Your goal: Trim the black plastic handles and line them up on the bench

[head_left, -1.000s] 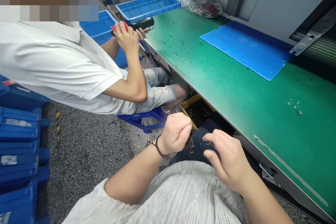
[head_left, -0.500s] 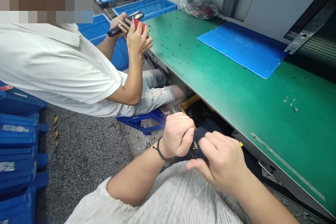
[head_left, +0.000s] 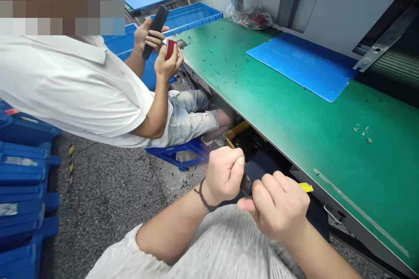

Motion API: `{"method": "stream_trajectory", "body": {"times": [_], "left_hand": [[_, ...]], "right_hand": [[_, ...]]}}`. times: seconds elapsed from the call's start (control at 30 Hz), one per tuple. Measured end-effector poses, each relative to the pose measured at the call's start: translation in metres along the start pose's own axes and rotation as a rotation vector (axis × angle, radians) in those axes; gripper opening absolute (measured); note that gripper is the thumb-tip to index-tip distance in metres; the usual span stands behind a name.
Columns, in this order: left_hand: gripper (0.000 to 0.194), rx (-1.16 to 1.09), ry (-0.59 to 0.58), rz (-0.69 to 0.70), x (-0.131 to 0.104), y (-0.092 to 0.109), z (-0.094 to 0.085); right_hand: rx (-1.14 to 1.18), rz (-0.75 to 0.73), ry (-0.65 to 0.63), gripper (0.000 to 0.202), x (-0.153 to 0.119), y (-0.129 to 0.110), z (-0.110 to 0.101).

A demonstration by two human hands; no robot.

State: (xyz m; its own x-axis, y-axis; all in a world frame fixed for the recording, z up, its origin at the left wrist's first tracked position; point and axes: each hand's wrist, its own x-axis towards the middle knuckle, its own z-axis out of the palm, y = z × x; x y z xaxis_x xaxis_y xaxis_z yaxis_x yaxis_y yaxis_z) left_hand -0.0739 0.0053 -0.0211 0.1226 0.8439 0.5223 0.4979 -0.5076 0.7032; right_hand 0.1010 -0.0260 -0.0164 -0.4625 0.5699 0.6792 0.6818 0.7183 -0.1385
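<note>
My left hand [head_left: 225,172], with a dark cord round its wrist, is closed in a fist above my lap; what it grips, if anything, is hidden. Just right of it, my right hand [head_left: 278,202] is wrapped round a yellow-handled tool [head_left: 306,187], whose yellow end sticks out behind the fingers. Between the two hands a short, flat metal piece [head_left: 246,184] shows, apparently the tool's blade. Its tip lies close to my left fist; whether it touches anything there I cannot tell.
The green worktop [head_left: 288,109] bears a blue sheet [head_left: 301,65], dark scraps and a clear plastic bag [head_left: 252,17]. At left a co-worker [head_left: 108,91] on a blue stool [head_left: 183,157] holds a long black part [head_left: 157,28] and a red-handled tool [head_left: 171,49]. Blue crates [head_left: 22,174] stand far left.
My right hand has tilted slightly, showing more of the yellow end and the metal piece. My left fist stays closed. The co-worker has turned the black part more upright and lowered the red-handled tool.
</note>
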Motion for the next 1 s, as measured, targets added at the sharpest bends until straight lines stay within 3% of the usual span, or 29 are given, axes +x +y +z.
{"method": "stream_trajectory", "body": {"times": [0.17,0.23,0.33,0.43,0.53,0.67,0.77,0.83,0.87,1.0], "left_hand": [[0.041,-0.115,-0.116,-0.172,-0.003,-0.002,0.006],[0.043,-0.193,-0.113,-0.154,-0.003,-0.005,0.007],[0.044,-0.266,-0.048,-0.038,-0.001,-0.01,0.009],[0.042,-0.274,-0.011,0.065,0.003,-0.01,0.008],[0.04,-0.264,-0.015,0.121,0.005,-0.006,0.005],[0.037,-0.286,-0.016,0.13,0.003,-0.001,0.003],[0.041,-0.329,-0.018,0.044,0.003,0.001,0.004],[0.045,-0.472,-0.114,-0.115,0.006,0.001,0.004],[0.046,-0.588,-0.216,-0.231,0.008,0.002,0.004],[0.042,-1.051,-0.897,-0.731,0.017,0.004,0.006]], "right_hand": [[0.042,-0.086,0.044,0.043,-0.004,0.01,0.001],[0.223,-0.061,0.025,0.032,-0.003,0.014,-0.003],[0.483,0.104,-0.083,0.021,0.002,0.014,-0.012],[0.549,0.239,-0.232,0.043,0.01,0.01,-0.022],[0.508,0.275,-0.323,0.059,0.017,0.005,-0.026],[0.468,0.249,-0.347,0.06,0.024,-0.001,-0.024],[0.481,0.234,-0.307,0.059,0.022,0.001,-0.024],[0.511,0.205,-0.26,0.054,0.019,0.007,-0.025],[0.514,0.171,-0.241,0.049,0.017,0.011,-0.027],[0.37,-0.033,-0.191,0.034,0.017,0.031,-0.034]]}}
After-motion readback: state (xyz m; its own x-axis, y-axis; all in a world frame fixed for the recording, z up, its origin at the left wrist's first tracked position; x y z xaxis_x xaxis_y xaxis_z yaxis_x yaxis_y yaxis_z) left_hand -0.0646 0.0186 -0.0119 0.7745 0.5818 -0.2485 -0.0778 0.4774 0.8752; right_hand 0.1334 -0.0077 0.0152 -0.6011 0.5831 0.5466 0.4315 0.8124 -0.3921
